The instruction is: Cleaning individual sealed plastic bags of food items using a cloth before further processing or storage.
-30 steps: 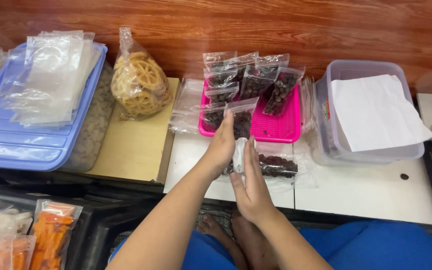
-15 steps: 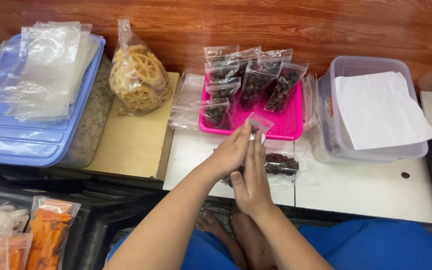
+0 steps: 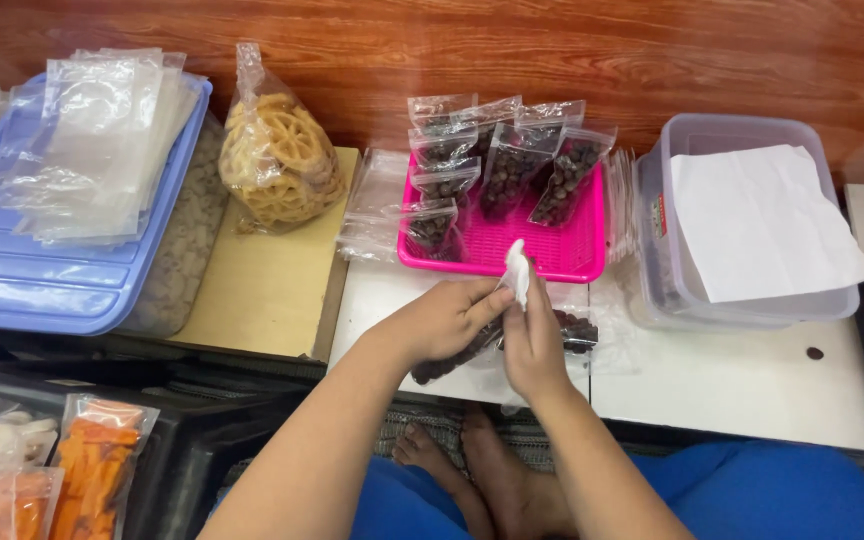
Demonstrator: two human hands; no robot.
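The work goes on at a white table (image 3: 732, 385) that stands against a wall of reddish wood (image 3: 552, 50). Under the table edge the person's bare feet and blue trousers are visible.

The left hand (image 3: 442, 322) and the right hand (image 3: 534, 345) meet over the front of the table. The fingers of both hands are together and pinch the top of a small clear bag (image 3: 518, 272), which stands up between the fingertips. Its lower part with dark round pieces lies on the table under the hands, partly hidden.

Just behind the hands is a pink tray (image 3: 562, 255) with several filled bags (image 3: 512, 170) that lean in rows. To its right is a clear box (image 3: 742, 300) covered with a white paper (image 3: 762, 220). To the left a bag of yellow ring snacks (image 3: 277, 160) stands on a wooden board (image 3: 262, 290), and a blue lid (image 3: 42, 290) carries empty clear bags (image 3: 92, 140). At the lower left are packs of orange snacks (image 3: 92, 470)
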